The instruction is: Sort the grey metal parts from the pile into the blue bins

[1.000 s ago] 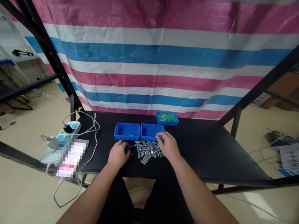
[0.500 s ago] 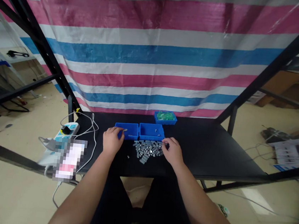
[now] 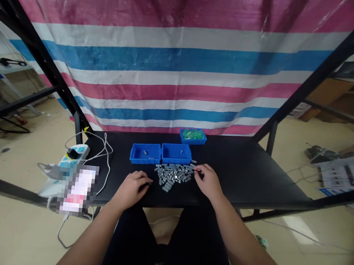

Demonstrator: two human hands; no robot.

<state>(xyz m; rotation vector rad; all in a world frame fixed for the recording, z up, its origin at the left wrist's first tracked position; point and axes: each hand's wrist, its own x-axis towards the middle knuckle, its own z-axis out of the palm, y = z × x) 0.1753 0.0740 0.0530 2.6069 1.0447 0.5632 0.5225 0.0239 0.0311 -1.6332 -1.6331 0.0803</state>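
Note:
A loose pile of small grey metal pieces [image 3: 172, 176] lies on the black table in front of two blue trays. The left tray [image 3: 136, 154] holds a metal piece or two, and the right tray [image 3: 171, 154] has a small piece in it. My left hand [image 3: 133, 188] is on the table left of the pile, its fingertips pinched together on something too small to make out. At the pile's right edge, my right hand [image 3: 208, 180] has its thumb and forefinger near a grey piece; whether it grips that piece is unclear.
Behind the right tray stands a blue tray of green items [image 3: 193, 141]. On the left are a power strip [image 3: 73, 158], white cables and a blurred-out phone-like object [image 3: 79, 189]. A striped sheet [image 3: 176, 82] hangs behind the black table [image 3: 254, 178].
My left hand has moved back from the left tray to the table beside the pile, and a metal piece now lies in that tray. The view has shifted slightly.

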